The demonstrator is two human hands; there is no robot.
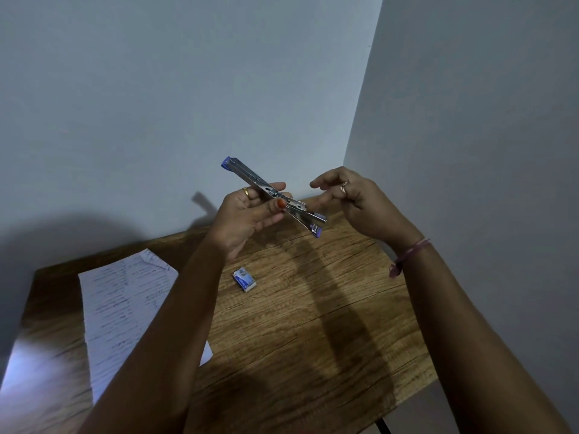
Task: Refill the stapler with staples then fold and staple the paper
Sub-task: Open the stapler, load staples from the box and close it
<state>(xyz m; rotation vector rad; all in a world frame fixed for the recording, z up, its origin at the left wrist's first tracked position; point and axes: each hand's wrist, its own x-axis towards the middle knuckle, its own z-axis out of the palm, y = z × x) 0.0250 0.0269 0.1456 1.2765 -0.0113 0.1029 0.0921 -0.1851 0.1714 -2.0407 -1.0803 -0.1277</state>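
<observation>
A metal stapler (250, 178) with blue ends is swung fully open and held in the air above the far part of the table. My left hand (247, 219) grips it around its hinge, thumb on top. My right hand (351, 200) hovers just to the right of the stapler, fingers loosely curled and apart, not touching it; whether anything small is pinched in them is not visible. A small blue and white staple box (245, 279) lies on the table below my left hand. A sheet of paper (125, 308) with handwritten lines lies at the left, partly under my left forearm.
The wooden table (313, 324) stands in a corner, with grey walls close behind and to the right. Its front right edge (407, 399) runs diagonally at the lower right.
</observation>
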